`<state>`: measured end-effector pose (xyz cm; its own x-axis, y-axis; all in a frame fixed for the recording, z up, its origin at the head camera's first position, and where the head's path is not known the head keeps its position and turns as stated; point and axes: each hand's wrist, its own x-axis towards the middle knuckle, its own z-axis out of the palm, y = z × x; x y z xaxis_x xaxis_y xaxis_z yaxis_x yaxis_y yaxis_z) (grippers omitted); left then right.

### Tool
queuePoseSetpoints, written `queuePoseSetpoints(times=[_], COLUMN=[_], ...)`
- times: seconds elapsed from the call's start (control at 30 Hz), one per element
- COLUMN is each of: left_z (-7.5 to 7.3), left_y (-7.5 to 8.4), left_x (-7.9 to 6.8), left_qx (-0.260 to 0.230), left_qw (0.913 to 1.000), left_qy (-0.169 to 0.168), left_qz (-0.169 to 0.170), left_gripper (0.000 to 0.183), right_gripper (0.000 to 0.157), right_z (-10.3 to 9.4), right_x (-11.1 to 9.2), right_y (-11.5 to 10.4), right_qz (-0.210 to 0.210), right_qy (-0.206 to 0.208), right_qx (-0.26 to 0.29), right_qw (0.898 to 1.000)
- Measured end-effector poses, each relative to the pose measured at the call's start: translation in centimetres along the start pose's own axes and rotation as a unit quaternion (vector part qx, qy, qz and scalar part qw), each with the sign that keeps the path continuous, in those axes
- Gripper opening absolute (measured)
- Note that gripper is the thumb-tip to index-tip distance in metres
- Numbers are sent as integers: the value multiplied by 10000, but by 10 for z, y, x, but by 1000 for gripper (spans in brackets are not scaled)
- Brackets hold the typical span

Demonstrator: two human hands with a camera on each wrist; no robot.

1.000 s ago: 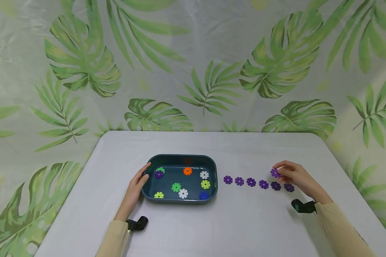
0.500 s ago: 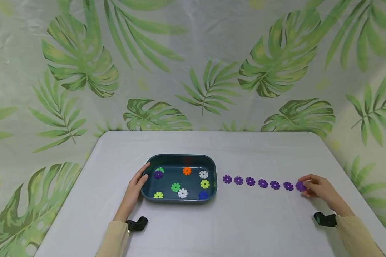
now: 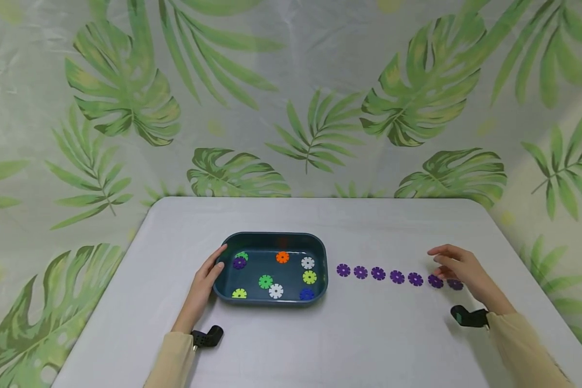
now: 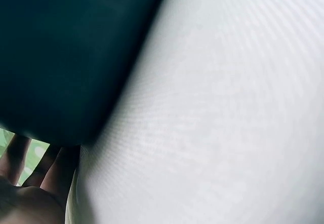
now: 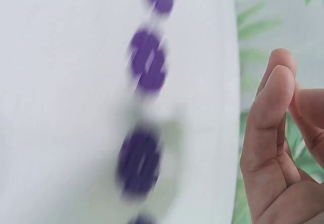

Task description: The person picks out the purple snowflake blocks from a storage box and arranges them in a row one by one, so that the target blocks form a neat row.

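A dark teal tray point(image 3: 271, 304) lies on the table, with my left hand point(image 3: 202, 278) holding its left rim. The thumb lies over the rim, and other fingers run along the outer wall in the left wrist view. To the right of the tray, several purple snowflake discs point(image 3: 378, 274) form a row. Above the row's right end hovers my right hand point(image 3: 458, 269), loosely curled and holding nothing. Its fingertips come close together in the right wrist view. The last purple disc point(image 3: 455, 284) is partly hidden by this hand.
Inside the tray lie loose discs, among them an orange disc point(image 3: 282, 257), a blue disc point(image 3: 307, 294), a white disc point(image 3: 276, 291) and a purple disc point(image 3: 240, 263). A leaf-patterned curtain point(image 3: 320, 108) hangs behind the white table point(image 3: 291, 345).
My right hand carried a purple disc rightward, set it at the row's right end and let it go. It has since moved back left and up. The left hand stays at the tray.
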<state>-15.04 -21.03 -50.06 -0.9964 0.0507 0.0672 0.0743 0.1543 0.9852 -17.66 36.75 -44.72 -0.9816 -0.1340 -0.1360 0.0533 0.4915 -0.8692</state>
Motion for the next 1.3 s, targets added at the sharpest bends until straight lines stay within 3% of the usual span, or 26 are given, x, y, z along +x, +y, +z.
queuePoseSetpoints(times=[0.3,0.73,1.0,1.3], left_z=[4,3,1,0], left_y=[2,8,-1,1], left_x=[1,-1,1,1], left_qx=[-58,-149,-88,-117], left_qw=[10000,9999,10000,9999], left_qy=[-16,-56,6,-16], left_qz=[-48,-24,-6,-38], left_gripper=[44,44,43,43], right_gripper=[32,29,30,29], right_z=[68,195,264,312], right_x=[33,80,96,109], right_y=[-73,-169,-194,-197], right_qz=[-537,-651,-465,48], right_qy=[-917,-2253,-2940,-2970], right_qx=[948,1314,1283,1054], right_qw=[9898,9632,9460,9490])
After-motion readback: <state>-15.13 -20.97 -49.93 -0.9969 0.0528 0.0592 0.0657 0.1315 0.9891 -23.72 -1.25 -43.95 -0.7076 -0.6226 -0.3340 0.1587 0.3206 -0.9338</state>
